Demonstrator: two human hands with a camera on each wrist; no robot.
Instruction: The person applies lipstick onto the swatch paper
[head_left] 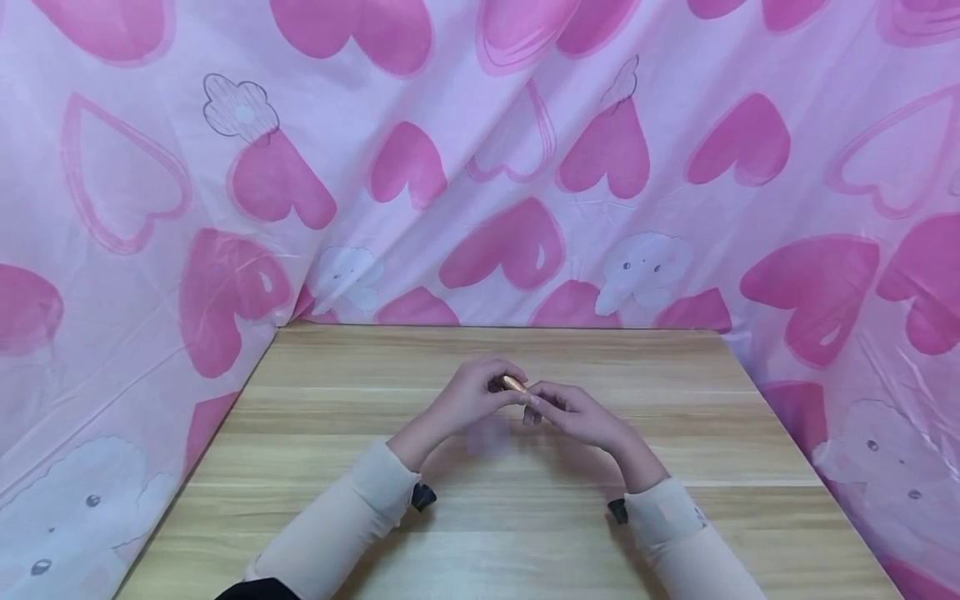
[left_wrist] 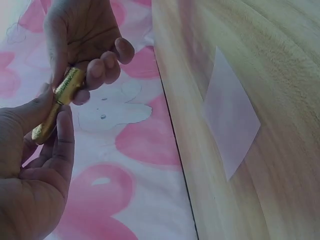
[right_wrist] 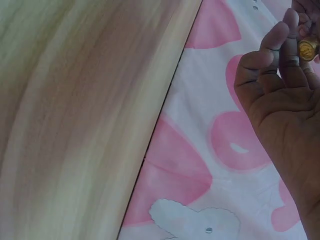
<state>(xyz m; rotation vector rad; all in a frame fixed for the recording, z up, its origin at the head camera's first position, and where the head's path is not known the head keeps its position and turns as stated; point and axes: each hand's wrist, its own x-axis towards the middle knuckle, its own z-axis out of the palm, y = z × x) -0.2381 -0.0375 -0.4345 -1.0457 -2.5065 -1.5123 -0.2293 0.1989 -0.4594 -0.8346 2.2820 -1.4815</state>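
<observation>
Both hands meet over the middle of the table around a slim gold lipstick tube (head_left: 513, 384). My left hand (head_left: 474, 392) pinches one end of it between thumb and fingers. The thumb and forefinger of my right hand (head_left: 576, 414) grip the other end. A seam crosses the middle of the shiny tube (left_wrist: 60, 101) in the left wrist view. Its round, embossed end (right_wrist: 307, 50) faces the right wrist camera, at that view's right edge. My right hand's other fingers (right_wrist: 255, 61) are bent and hold nothing.
A thin, pale pink square sheet (left_wrist: 231, 115) lies flat on the wood-grain table (head_left: 525, 542), below the hands. Pink heart-patterned cloth (head_left: 487, 167) hangs behind the table and along both sides. Small black devices (head_left: 423, 497) sit at both wrists.
</observation>
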